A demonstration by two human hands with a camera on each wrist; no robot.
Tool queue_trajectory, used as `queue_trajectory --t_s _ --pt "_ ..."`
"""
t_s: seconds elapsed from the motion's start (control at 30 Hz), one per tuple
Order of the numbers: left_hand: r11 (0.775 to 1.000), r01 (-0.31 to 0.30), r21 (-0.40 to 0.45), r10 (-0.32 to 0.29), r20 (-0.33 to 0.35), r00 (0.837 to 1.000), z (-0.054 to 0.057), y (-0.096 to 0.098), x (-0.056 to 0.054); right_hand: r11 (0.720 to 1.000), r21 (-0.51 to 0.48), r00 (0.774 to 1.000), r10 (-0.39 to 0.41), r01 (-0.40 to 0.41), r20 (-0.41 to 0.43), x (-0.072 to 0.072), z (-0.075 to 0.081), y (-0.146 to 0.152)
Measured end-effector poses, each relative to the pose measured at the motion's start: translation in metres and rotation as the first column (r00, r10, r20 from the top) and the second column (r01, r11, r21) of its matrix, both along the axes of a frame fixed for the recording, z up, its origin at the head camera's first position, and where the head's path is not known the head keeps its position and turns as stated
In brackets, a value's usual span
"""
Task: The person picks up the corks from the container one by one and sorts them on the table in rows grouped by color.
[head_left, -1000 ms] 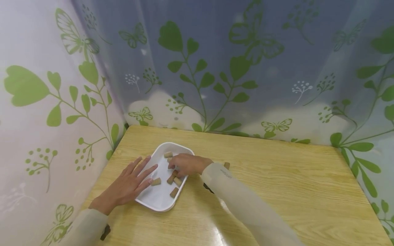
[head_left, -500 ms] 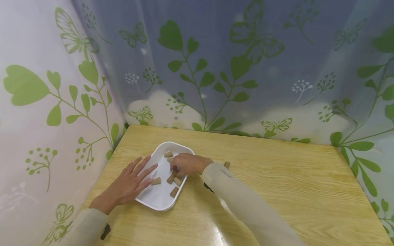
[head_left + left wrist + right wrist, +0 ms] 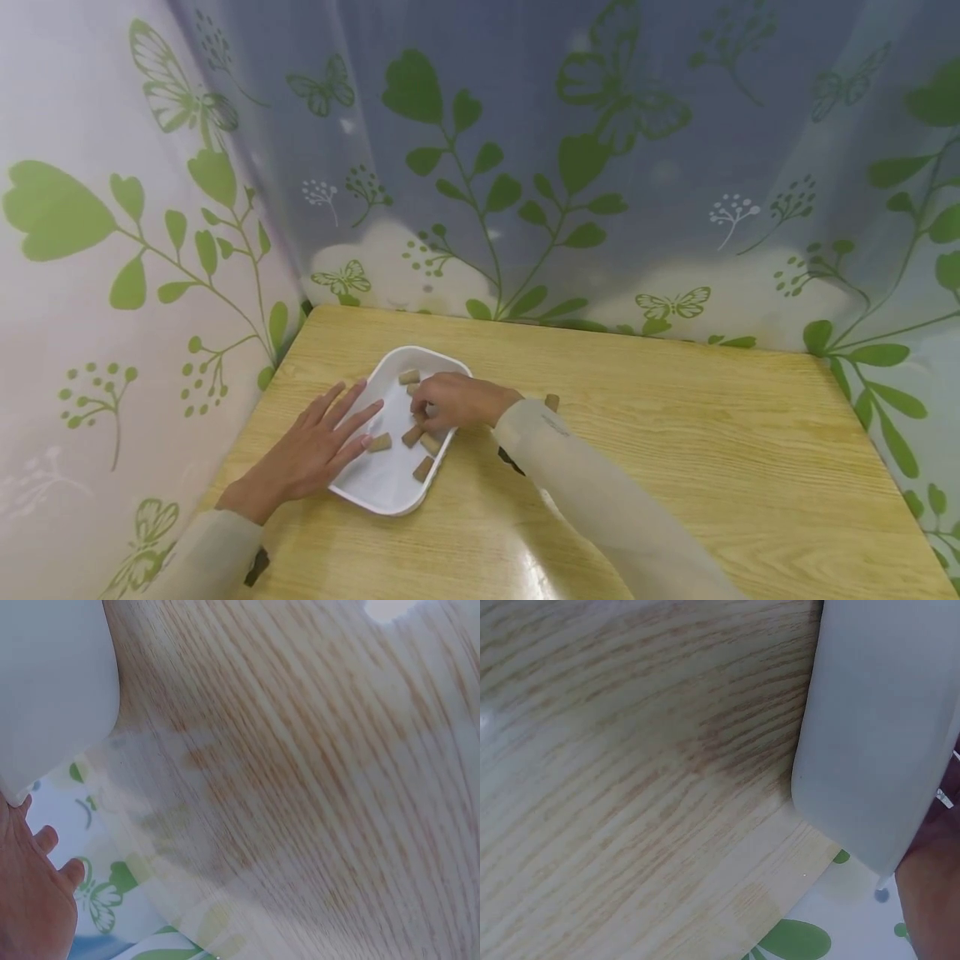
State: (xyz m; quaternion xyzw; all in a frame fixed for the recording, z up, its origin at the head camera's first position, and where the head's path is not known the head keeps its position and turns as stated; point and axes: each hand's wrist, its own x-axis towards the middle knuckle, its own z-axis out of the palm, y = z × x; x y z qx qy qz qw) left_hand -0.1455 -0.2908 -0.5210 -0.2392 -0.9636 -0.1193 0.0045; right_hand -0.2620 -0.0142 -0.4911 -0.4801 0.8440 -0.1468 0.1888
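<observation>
A white tray [image 3: 375,496] holds several brown cork stoppers [image 3: 423,469], lighter and darker ones. My left hand [image 3: 311,446] lies over the tray's left rim, fingers straight and spread, a fingertip beside a light cork stopper [image 3: 381,442]. Inside the tray's right side, my right hand [image 3: 453,402] has its fingers curled down, thumb and fingertips pinching a brown cork stopper mostly hidden beneath them. The left wrist view has the tray's outer wall [image 3: 52,682] and part of the left hand [image 3: 34,900]. In the right wrist view, the tray wall [image 3: 877,727] hides most of the right hand [image 3: 934,892].
One more cork stopper [image 3: 552,403] lies on the wood-grain table [image 3: 675,467], right of the tray beyond the right sleeve. A patterned curtain [image 3: 525,208] with green leaves and butterflies hangs along the table's back and left edges.
My right hand's fingers have shifted slightly within the tray, and a dark cork stopper beside them has moved a little left. My left hand stays in place.
</observation>
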Motion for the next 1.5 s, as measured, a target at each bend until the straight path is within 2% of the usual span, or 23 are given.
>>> queue_trajectory --t_s 0.2,0.4,0.7,0.87,1.23,1.5 --pt "1.000 0.010 0.003 -0.010 -0.027 1.000 0.002 0.002 0.001 0.997 -0.081 1.000 0.005 -0.005 -0.002 0.002 0.001 0.005" --pt "1.000 -0.006 -0.005 0.006 -0.006 1.000 0.002 0.002 0.001 0.987 -0.160 0.999 -0.011 0.005 -0.035 0.000 -0.002 0.009" --pt "1.000 -0.013 -0.007 0.013 0.014 1.000 0.000 0.001 0.001 0.975 -0.215 0.999 -0.047 0.046 0.000 0.001 0.002 0.019" --pt "1.000 -0.014 -0.007 0.014 0.018 1.000 -0.001 0.000 0.001 0.969 -0.236 0.997 -0.071 0.067 -0.008 0.004 0.002 0.026" --pt "1.000 -0.014 -0.007 0.014 0.010 1.000 -0.001 0.001 0.000 0.942 -0.304 0.988 -0.153 0.143 -0.012 0.010 0.015 0.053" --pt "1.000 -0.008 -0.015 0.008 -0.002 1.000 -0.002 0.000 -0.001 0.914 -0.338 0.974 -0.217 0.224 0.057 0.010 0.020 0.079"
